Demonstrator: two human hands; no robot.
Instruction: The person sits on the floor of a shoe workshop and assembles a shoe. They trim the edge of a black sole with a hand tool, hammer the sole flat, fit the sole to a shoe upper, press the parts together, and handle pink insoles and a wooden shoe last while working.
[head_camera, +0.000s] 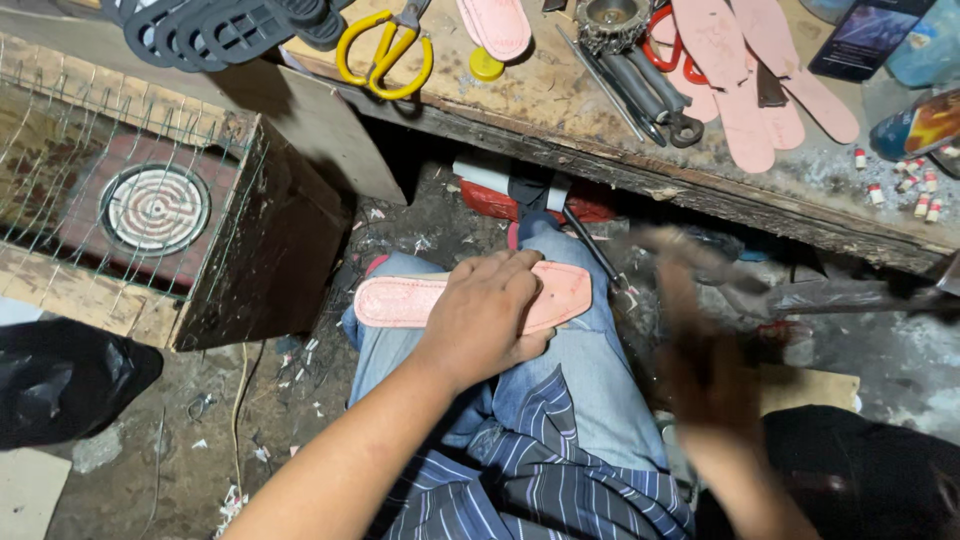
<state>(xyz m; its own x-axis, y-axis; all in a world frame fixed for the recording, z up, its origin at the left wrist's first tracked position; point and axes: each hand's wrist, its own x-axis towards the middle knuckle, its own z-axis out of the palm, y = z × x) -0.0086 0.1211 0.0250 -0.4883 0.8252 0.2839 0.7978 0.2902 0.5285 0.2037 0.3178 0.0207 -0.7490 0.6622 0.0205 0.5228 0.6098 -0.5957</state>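
Your left hand (492, 310) is pressing flat, palm down, on a pink insole (400, 301) that is lying across your knee on the blue jeans (590, 390); fingers are spread over the insole's middle, not curled around it. Insole is running left to right, rounded heel end sticking out left of the hand, toe end showing right of it

Your right hand (705, 375) is hanging to the right of the knee, heavily motion-blurred; can't tell whether it is clenched or released, or whether it is gripping anything. A dark blurred streak is running right from it toward the frame edge, unclear what that is

On the far side, a worn wooden surface (560, 100) is carrying yellow-handled scissors (385, 55) at left, a yellow cap (486, 64) just right of them, one pink insole (497, 24) beside that, several more pink insoles (760, 75) stacked further right, and dark metal tools (650, 95) lying between them. Small white-and-red tubes (915, 185) are scattered at the far right

At left, a wire-mesh box (150, 200) is sitting on the floor with a round coil heater (155, 208) inside. A black bag (65, 380) is lying near left
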